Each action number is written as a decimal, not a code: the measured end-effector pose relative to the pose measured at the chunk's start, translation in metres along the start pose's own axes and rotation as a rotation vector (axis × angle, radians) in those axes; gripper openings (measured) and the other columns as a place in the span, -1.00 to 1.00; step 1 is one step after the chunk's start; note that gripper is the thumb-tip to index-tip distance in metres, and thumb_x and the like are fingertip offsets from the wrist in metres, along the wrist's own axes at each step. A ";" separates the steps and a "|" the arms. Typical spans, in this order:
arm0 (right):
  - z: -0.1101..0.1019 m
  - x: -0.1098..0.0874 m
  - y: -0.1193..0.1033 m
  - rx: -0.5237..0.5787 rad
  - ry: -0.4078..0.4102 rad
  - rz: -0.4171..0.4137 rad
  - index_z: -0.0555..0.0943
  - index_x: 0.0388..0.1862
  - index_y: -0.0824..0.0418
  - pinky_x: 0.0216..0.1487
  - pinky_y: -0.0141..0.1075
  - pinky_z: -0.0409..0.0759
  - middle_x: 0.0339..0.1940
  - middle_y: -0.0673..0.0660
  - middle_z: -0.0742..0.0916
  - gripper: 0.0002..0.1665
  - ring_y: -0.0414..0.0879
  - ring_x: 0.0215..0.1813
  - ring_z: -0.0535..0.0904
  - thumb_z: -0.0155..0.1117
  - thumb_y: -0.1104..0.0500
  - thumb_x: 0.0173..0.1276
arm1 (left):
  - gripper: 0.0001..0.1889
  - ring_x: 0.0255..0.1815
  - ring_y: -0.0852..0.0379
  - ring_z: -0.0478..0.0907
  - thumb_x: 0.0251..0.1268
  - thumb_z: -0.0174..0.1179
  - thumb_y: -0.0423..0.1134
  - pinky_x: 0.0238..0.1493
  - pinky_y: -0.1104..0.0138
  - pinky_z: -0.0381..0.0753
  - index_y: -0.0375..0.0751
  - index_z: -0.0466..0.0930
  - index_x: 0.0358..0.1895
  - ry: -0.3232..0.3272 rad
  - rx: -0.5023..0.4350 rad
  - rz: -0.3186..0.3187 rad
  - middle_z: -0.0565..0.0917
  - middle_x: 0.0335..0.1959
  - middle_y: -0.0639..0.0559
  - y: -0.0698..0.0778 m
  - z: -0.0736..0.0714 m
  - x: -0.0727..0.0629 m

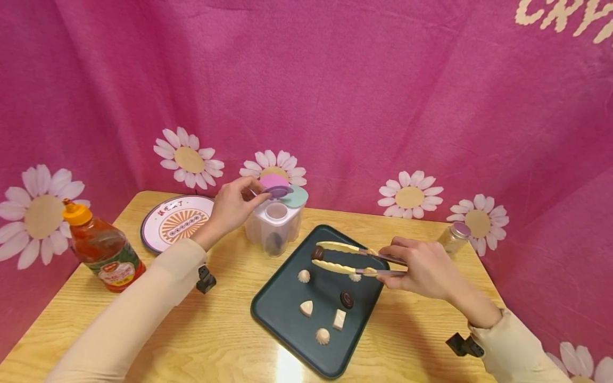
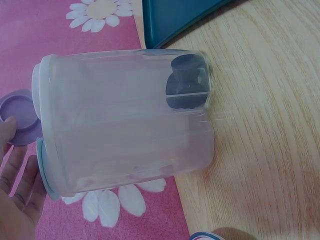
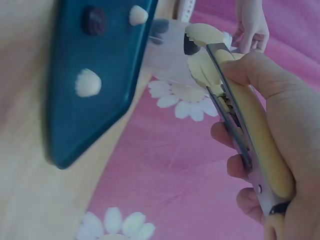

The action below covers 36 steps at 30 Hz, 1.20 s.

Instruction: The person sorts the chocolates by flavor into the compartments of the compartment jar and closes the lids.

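Observation:
My left hand (image 1: 234, 205) pinches the raised purple flap lid (image 1: 279, 191) of a clear container (image 1: 292, 229), thumb on the flap's underside in the left wrist view. The round opening beneath it is uncovered. Dark chocolate pieces (image 2: 186, 87) lie at the container's bottom. My right hand (image 1: 423, 268) grips metal tongs with wavy cream tips (image 1: 335, 267). Between the tips sits a dark brown chocolate (image 1: 317, 254), held above the dark green tray (image 1: 280, 303). On the tray lie several cream pieces (image 1: 306, 308) and a dark round chocolate (image 1: 347, 299).
A white patterned plate (image 1: 155, 226) lies at the back left, behind the left forearm. A red sauce bottle (image 1: 107, 252) stands at the left edge. At the back right is a small jar with a purple lid (image 1: 454, 238). A pink flowered cloth (image 1: 335, 106) hangs behind the table.

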State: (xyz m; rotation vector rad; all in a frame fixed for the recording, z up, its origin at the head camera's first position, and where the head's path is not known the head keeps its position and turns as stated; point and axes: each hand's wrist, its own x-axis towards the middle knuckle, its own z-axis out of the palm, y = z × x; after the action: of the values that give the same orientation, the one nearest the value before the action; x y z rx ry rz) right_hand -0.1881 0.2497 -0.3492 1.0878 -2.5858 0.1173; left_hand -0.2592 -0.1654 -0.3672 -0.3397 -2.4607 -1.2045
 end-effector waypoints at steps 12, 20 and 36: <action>-0.016 0.053 0.002 -0.014 0.073 -0.071 0.84 -0.09 0.07 -0.58 -0.46 0.14 -0.39 -0.03 0.74 -0.52 -0.30 -0.54 0.39 0.65 -0.16 0.06 | -0.82 -0.24 -0.06 0.73 0.36 0.45 -0.20 -0.22 0.30 0.56 -0.20 0.71 -0.12 0.004 0.011 -0.007 0.82 -0.19 -0.16 -0.001 0.000 0.000; -0.017 0.083 -0.002 0.043 0.049 -0.037 0.83 0.00 0.09 -0.61 -0.40 0.17 -0.33 0.00 0.73 -0.47 -0.27 -0.55 0.37 0.61 -0.17 0.13 | -0.82 -0.28 -0.02 0.71 0.36 0.46 -0.19 -0.27 0.33 0.52 -0.19 0.72 -0.14 0.012 0.020 -0.004 0.82 -0.24 -0.15 -0.003 0.001 0.000; -0.004 0.110 -0.005 0.092 0.028 -0.021 0.82 -0.02 0.08 -0.56 -0.39 0.23 -0.33 0.02 0.73 -0.52 -0.27 -0.56 0.36 0.58 -0.15 0.16 | -0.83 -0.30 -0.01 0.72 0.33 0.48 -0.19 -0.29 0.34 0.51 -0.17 0.73 -0.17 0.029 0.024 0.002 0.82 -0.26 -0.12 -0.005 0.004 0.002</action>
State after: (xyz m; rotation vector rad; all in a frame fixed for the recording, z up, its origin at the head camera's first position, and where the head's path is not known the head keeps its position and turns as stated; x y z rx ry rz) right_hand -0.2552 0.1719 -0.3089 1.1373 -2.5658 0.2471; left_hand -0.2632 -0.1655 -0.3720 -0.3161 -2.4477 -1.1697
